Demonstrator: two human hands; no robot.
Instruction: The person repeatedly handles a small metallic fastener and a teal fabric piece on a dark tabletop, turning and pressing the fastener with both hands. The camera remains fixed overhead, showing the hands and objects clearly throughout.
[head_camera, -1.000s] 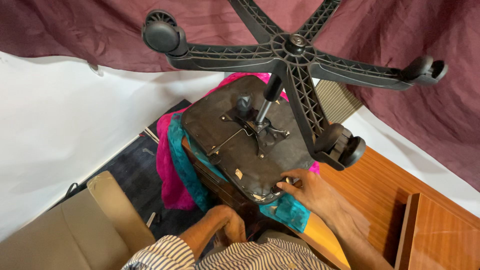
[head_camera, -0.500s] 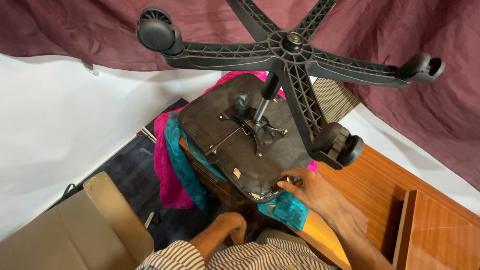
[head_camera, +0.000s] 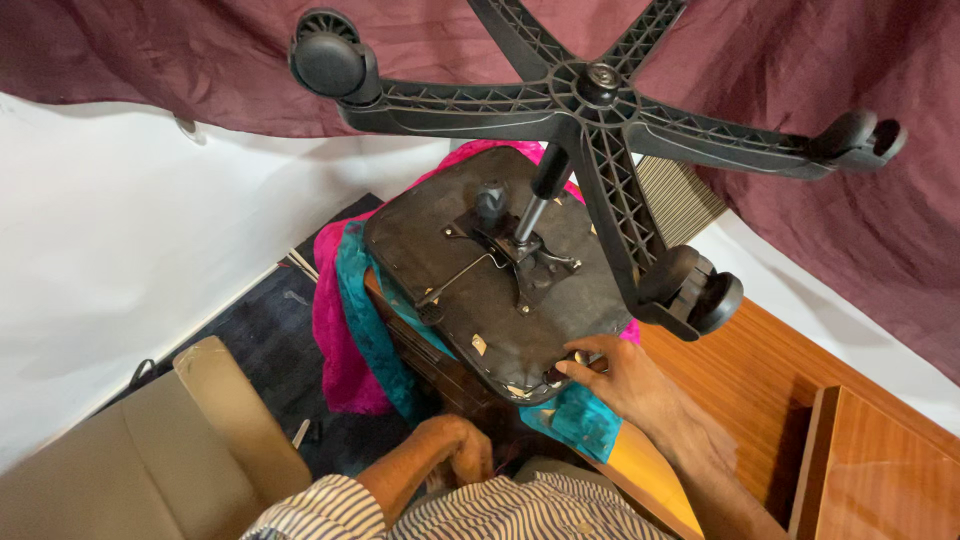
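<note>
The person wears a shirt (head_camera: 480, 510) with thin stripes, dark lines on white. The striped cloth shows at the near edge, in the middle. The sleeves are short or pushed up, so both forearms are bare. The left hand (head_camera: 455, 450) and the right hand (head_camera: 625, 385) are bare too. No rings or watch can be seen.

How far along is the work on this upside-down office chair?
Already done: the chair lies seat-down on pink and teal cloths, star base in the air. In hand: the right hand fingers the seat's torn underside edge; the left hand rests below it. Left: the base, gas column and mechanism plate are all attached, and the tears remain open.
</note>
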